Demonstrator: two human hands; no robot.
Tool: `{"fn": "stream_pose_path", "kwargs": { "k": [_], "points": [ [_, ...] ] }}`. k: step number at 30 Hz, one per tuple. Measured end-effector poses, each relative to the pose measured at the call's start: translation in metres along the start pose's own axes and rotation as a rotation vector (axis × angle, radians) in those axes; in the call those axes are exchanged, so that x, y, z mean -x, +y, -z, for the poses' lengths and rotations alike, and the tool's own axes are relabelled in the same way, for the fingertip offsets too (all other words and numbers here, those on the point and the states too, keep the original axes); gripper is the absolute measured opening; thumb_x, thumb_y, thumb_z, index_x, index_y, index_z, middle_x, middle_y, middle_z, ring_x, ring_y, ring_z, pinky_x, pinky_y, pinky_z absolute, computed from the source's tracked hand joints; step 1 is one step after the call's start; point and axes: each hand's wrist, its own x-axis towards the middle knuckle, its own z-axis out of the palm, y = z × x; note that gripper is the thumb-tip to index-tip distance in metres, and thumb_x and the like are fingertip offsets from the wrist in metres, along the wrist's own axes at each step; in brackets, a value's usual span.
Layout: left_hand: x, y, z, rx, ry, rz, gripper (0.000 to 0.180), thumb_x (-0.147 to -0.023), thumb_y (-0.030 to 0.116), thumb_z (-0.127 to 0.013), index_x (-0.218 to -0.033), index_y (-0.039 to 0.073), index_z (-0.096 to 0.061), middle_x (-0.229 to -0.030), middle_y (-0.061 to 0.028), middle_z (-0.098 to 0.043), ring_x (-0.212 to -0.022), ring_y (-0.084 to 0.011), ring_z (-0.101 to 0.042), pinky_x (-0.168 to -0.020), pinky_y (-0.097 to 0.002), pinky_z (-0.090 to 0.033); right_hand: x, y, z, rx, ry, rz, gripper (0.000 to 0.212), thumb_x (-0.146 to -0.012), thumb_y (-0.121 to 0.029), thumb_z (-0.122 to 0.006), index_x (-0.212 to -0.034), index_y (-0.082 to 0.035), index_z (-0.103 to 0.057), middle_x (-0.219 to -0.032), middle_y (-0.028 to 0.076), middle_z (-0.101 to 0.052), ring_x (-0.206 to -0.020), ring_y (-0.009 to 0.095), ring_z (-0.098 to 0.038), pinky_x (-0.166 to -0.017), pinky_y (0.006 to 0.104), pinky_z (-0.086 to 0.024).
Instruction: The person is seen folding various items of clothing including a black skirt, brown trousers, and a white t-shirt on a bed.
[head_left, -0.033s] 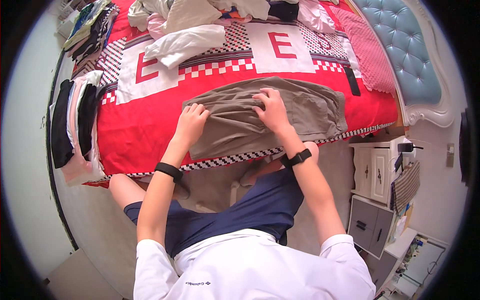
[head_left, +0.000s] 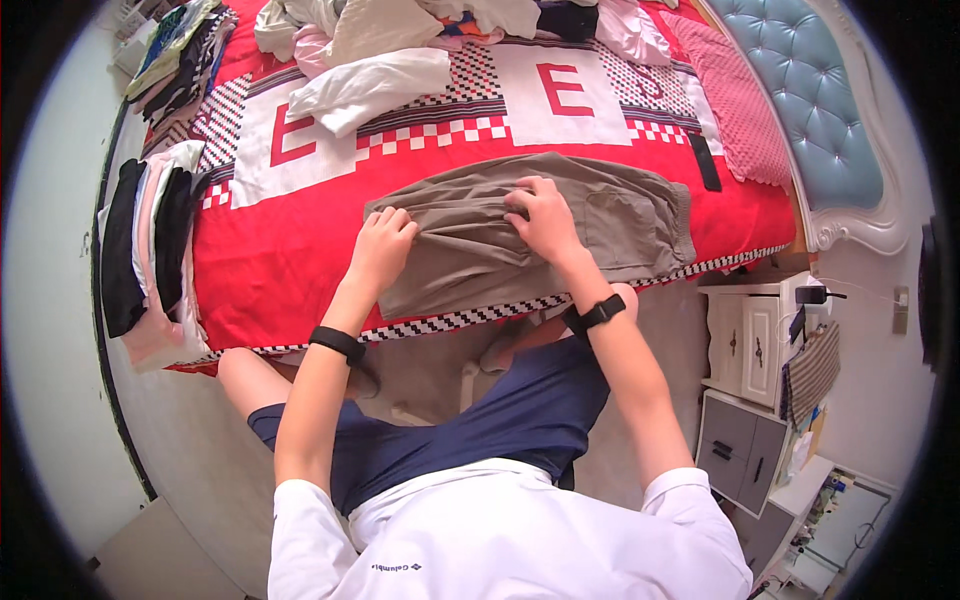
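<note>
A grey-brown pair of pants (head_left: 465, 255) lies on the near side of the bed, its gathered waistband toward the right and the leg ends toward the left. My left hand (head_left: 387, 240) is closed on the cloth at the left end. Over the middle of the garment, my right hand (head_left: 545, 222) pinches a fold between thumb and fingers. Creases run lengthwise through the fabric between both hands, and a pocket outline shows right of my right hand.
Folded clothes (head_left: 150, 245) are stacked at the bed's left edge, with another pile (head_left: 185, 65) beyond. A white garment (head_left: 375, 88) and loose clothes (head_left: 390, 30) lie farther back. A black strip-like object (head_left: 704, 163) rests near the pink pillow (head_left: 730, 110). A white cabinet (head_left: 745, 340) stands right.
</note>
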Motion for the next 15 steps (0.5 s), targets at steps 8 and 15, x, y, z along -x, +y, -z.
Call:
{"fn": "stream_pose_path", "kwargs": {
  "k": [8,15],
  "points": [
    [-0.001,-0.001,-0.013,0.265,0.251,0.154,0.023,-0.085,0.022,-0.074,-0.102,0.008,-0.069,-0.097,-0.005,-0.067,-0.094,-0.0251,-0.064,-0.083,-0.0388,-0.05,-0.01,0.018,-0.01,0.005,-0.071,0.118,0.008,-0.083,-0.016,-0.073,-0.09,-0.012,-0.074,-0.092,0.005,-0.064,-0.092,0.026,-0.062,-0.079,0.0398,-0.052],
    [-0.028,-0.004,-0.016,0.167,0.188,0.161,0.024,-0.081,0.024,-0.076,-0.098,0.01,-0.067,-0.093,-0.0066,-0.065,-0.094,-0.0268,-0.065,-0.081,-0.04,-0.05,-0.01,0.016,-0.016,-0.144,0.124,0.047,0.009,-0.085,-0.011,-0.073,-0.091,-0.006,-0.07,-0.086,0.01,-0.062,-0.083,0.03,-0.062,-0.072,0.0404,-0.051]
  ]
}}
